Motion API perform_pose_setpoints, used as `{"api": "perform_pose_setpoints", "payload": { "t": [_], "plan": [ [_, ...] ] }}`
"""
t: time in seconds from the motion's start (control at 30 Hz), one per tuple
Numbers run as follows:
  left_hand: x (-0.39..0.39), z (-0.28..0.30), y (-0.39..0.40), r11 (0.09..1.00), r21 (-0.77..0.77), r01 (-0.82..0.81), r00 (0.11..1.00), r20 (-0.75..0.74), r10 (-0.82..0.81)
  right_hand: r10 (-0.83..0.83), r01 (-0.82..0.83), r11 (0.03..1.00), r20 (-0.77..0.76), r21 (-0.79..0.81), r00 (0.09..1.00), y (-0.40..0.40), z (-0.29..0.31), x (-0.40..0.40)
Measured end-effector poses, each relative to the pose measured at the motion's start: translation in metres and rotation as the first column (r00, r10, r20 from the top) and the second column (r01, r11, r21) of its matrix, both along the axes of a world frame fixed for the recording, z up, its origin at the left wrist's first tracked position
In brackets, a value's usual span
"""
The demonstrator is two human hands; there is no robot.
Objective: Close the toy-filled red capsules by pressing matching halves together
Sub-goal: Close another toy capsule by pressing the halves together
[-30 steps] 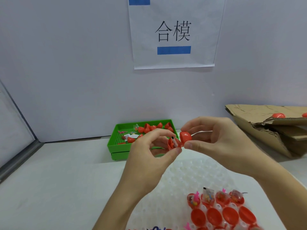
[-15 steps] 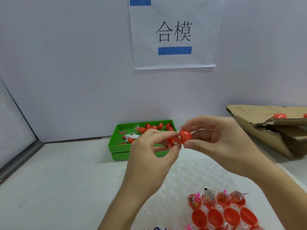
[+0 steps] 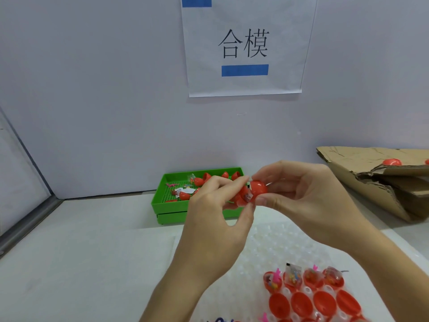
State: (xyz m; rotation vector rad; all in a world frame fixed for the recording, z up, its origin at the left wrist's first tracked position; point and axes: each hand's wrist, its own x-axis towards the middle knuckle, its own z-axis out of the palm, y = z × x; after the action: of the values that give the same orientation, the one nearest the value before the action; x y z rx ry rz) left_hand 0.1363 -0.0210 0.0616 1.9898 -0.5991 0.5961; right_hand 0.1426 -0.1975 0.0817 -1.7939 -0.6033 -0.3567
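Left hand (image 3: 214,219) pinches filled half (image 3: 243,197); right hand (image 3: 308,201) pinches cap half (image 3: 258,187); capsule axis roughly horizontal, slightly tilted.

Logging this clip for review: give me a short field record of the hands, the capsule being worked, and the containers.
left hand: pinches toy-filled capsule half
right hand: pinches red cap half
halves: meeting, not fully closed
blister tray: filled and empty red halves near right
green tray: loose halves and toys
cardboard box: far right
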Motion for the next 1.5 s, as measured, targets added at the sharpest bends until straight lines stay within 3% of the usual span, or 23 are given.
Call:
{"api": "perform_pose_setpoints", "payload": {
  "t": [0.3, 0.67, 0.93, 1.1, 1.3, 1.5],
  "plan": [
    [0.0021, 0.0004, 0.0005, 0.977, -0.213, 0.019, 1.0, -0.004, -0.02, 0.004, -0.005, 0.999, 0.022, 0.051, 1.0, -0.0002, -0.0011, 0.0016],
    [0.0005, -0.0006, -0.0018, 0.996, -0.087, -0.018, 0.991, 0.129, 0.029, -0.016, 0.015, 1.0, 0.035, 0.028, 0.999, 0.0, -0.0012, 0.0016],
    [-0.0009, 0.0018, 0.0, 0.993, -0.116, -0.034, 0.997, 0.063, 0.042, -0.019, 0.018, 1.0, 0.044, 0.018, 0.999, -0.0004, -0.0016, 0.0021],
    [0.0003, 0.0035, 0.003, 0.99, -0.137, 0.012, 1.0, 0.005, -0.012, -0.025, 0.024, 0.999, 0.027, 0.036, 0.999, 0.0008, -0.0017, 0.0019],
    [0.0011, 0.0056, 0.0044, 0.933, -0.343, 0.111, 0.979, -0.126, -0.163, -0.033, 0.032, 0.999, 0.022, 0.022, 0.999, 0.0025, 0.0004, -0.0008],
    [-0.0004, 0.0083, 0.0052, 0.855, -0.47, 0.219, 0.941, -0.13, -0.312, 0.007, -0.009, 0.997, 0.019, 0.083, 1.0, 0.0024, 0.0037, -0.0034]
  ]
}}
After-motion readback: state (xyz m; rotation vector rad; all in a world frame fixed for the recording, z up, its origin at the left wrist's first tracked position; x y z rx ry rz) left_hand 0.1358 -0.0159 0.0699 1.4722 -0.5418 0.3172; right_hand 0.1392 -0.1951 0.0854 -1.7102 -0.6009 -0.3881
